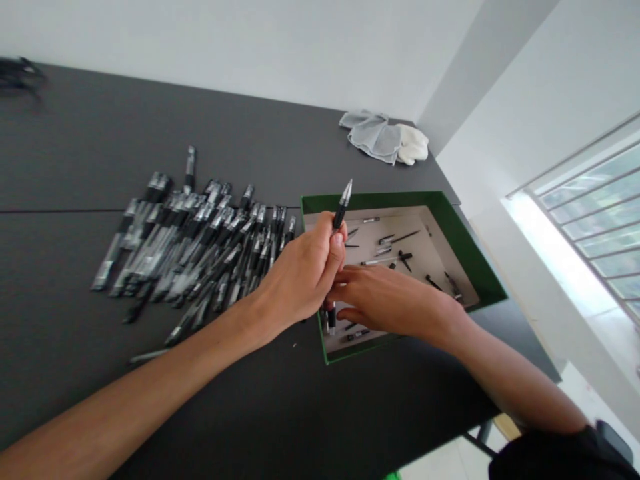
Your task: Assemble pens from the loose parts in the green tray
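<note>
My left hand (313, 267) is closed around a pen (342, 205), its silver cone tip and black grip pointing up out of the fist. Against the underside of that fist is my right hand (385, 297), fingers bent inward; what lies between them is hidden. Just below the fingers shows a black piece with a clear end (331, 321); whether it belongs to the held pen I cannot tell. Both hands are over the near left side of a green box (485, 280) with a pale inside, where loose pen parts (384, 251) lie scattered.
Left of the box, a large heap of clear and black pens (195, 233) covers part of the dark table (240, 413). Grey and white gloves (385, 139) lie at the back by the wall. A dark tangled object (20, 75) sits far left. A barred window (595, 220) is at right.
</note>
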A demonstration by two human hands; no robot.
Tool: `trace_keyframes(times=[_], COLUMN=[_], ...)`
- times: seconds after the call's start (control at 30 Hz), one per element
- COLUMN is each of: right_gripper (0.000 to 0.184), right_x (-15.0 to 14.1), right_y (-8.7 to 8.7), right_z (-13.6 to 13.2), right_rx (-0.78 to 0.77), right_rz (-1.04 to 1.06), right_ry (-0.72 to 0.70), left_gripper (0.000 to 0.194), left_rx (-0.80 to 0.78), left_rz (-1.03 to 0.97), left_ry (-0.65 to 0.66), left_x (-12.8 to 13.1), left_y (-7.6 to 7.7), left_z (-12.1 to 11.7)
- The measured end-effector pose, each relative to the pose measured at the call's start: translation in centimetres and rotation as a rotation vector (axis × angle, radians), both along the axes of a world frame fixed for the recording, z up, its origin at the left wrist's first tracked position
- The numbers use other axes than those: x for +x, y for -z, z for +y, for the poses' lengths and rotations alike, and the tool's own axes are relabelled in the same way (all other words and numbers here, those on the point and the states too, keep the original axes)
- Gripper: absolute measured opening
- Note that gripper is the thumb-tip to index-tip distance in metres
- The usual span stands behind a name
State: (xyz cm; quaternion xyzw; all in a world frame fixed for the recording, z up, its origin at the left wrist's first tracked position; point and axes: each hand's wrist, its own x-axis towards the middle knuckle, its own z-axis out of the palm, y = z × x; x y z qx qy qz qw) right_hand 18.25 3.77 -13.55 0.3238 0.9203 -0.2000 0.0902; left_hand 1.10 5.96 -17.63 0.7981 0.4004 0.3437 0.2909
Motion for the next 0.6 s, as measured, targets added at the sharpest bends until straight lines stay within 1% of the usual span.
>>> trace_keyframes(times=[0.07, 0.17, 0.3, 0.37, 0.47, 0.53, 0.6], right_gripper=[0.022, 0.027, 0.023, 0.022, 0.021, 0.019, 0.014], right_x=[-0.7, -1.6, -2.0, -1.9, -1.6, -1.0, 0.1], right_y=[0.4, 1.0, 1.4, 1.5, 1.3, 0.6, -0.8], right_z=[-0.5, -1.1, -1.5, -1.6, -1.4, -1.0, -0.3], right_rx=[0.054, 0.149, 0.233, 0.225, 0.160, 0.098, 0.036], right_rz=[-0.036, -0.094, -0.138, -0.148, -0.143, -0.129, -0.077], right_ry=[0.033, 0.091, 0.104, 0.089, 0.086, 0.100, 0.132], left_gripper=[0.022, 0.022, 0.021, 0.022, 0.023, 0.025, 0.027], left_rx=[0.001, 0.021, 0.040, 0.038, 0.032, 0.026, 0.020], left_rz=[0.006, -0.001, -0.001, 0.005, 0.027, 0.047, 0.070], left_ry=[-0.003, 0.003, 0.011, 0.021, 0.023, 0.019, 0.019], left_x=[0.1, 0.1, 0.1, 0.1, 0.1, 0.0, 0.0], left_y=[-0.1, -0.2, 0.0, 0.0, -0.1, -0.3, -0.5], left_z=[0.0, 0.0, 0.2, 0.2, 0.2, 0.1, 0.0])
